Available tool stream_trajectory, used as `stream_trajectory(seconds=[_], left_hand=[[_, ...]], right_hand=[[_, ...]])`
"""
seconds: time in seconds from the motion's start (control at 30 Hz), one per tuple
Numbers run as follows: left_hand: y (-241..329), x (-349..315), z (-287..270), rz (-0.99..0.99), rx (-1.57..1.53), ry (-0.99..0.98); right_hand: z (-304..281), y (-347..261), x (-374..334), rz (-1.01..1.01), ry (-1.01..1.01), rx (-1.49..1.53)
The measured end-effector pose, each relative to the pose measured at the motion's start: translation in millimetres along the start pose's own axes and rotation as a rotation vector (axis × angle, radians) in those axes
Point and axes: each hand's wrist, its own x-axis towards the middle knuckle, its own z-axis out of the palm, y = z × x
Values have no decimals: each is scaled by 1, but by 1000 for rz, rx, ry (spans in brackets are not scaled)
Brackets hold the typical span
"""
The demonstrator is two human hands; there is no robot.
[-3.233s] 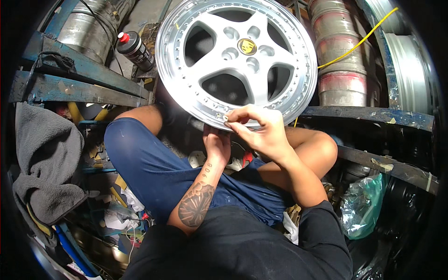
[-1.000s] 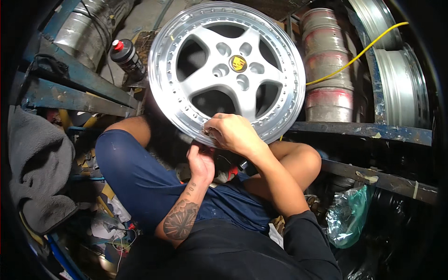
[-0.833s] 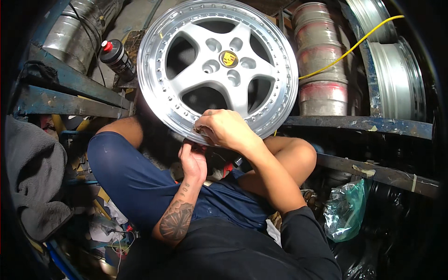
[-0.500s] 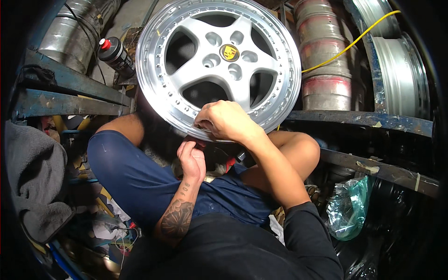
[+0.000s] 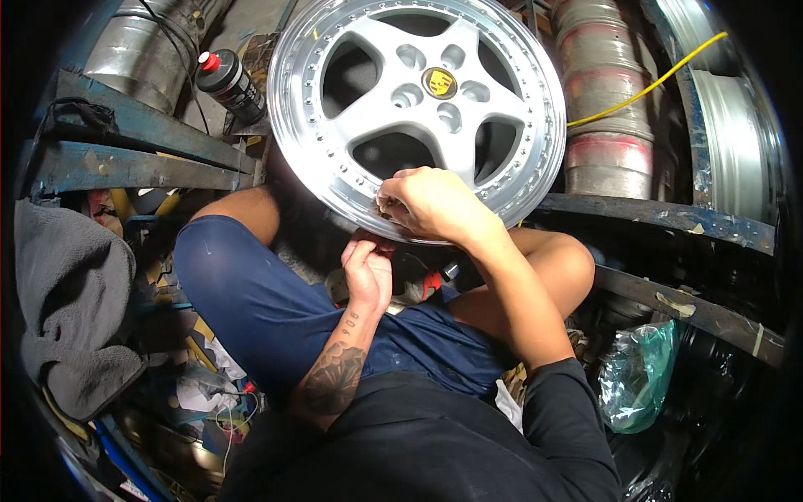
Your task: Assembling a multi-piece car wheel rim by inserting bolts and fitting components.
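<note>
A silver five-spoke wheel rim point(image 5: 381, 105) with a polished lip and a ring of small bolts is propped up in front of me. Its yellow centre cap point(image 5: 440, 83) faces up toward me. My right hand point(image 5: 435, 203) rests over the near edge of the lip, its fingers bent and pinched together by the bolt ring; whatever they hold is hidden. Just below that edge, my left hand point(image 5: 368, 272) reaches up from underneath with curled fingers. The rim hides its fingertips.
A dark bottle with a red cap point(image 5: 230, 86) stands left of the wheel. Blue metal rails point(image 5: 142, 167) flank me. Stacked metal barrels point(image 5: 608, 109), a yellow cable point(image 5: 648, 94) and another rim point(image 5: 740, 142) are at right. A grey towel point(image 5: 71, 293) hangs left; green plastic point(image 5: 640, 376) lies right.
The whole view has shifted, so everything appears farther right. Both hands keep to nearly the same spot at the wheel's near edge, with the right hand's fingers slightly repositioned.
</note>
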Motion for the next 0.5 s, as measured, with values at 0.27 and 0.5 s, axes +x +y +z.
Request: stream_trajectory(seconds=[0.27,0.5], left_hand=[[6,3,2,-42,4,-15],[2,7,-8,-31,61,-48]], right_hand=[[-1,2,8,28,-126,-61],[-1,-4,7,33,-73,-31]])
